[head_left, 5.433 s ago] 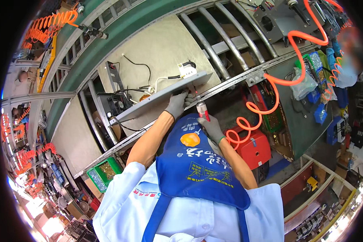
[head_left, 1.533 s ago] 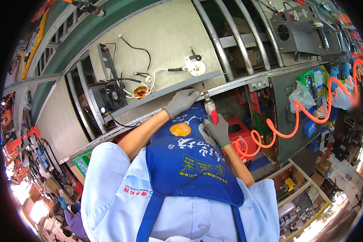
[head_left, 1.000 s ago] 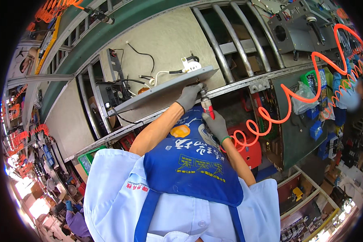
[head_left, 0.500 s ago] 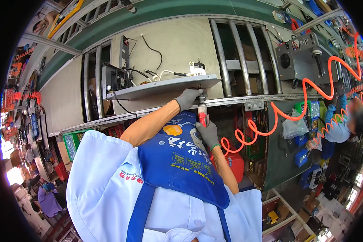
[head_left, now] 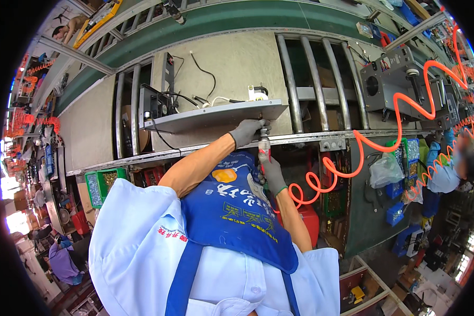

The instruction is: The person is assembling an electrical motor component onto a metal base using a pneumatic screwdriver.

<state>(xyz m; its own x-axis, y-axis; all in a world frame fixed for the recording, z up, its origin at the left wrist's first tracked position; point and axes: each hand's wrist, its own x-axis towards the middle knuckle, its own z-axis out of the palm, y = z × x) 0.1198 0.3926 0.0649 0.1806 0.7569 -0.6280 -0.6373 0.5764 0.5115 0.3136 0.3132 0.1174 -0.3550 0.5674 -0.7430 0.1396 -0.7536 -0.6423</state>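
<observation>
My right hand (head_left: 272, 173), in a grey glove, is wrapped round a red and silver air driver (head_left: 264, 146) that points away from me. My left hand (head_left: 247, 132), gloved too, is closed at the driver's front end; what its fingertips pinch is too small to make out. Just beyond them stands the near face of a grey metal panel (head_left: 210, 117), upright on the bench edge. A white fitting (head_left: 257, 94), black and white cables and a black fan-like part (head_left: 155, 102) sit behind this panel.
An orange coiled hose (head_left: 361, 145) loops across the right side. Steel rollers (head_left: 316, 79) break up the bench top (head_left: 237, 52). A second grey housing (head_left: 389, 79) stands on the right. Green bins (head_left: 104, 181) of small hardware sit at the left front. A co-worker (head_left: 447, 171) is at far right.
The driver and my right hand have shifted slightly, and the driver's red part is now more covered by the hand. My left hand has dropped a little below the panel's edge.
</observation>
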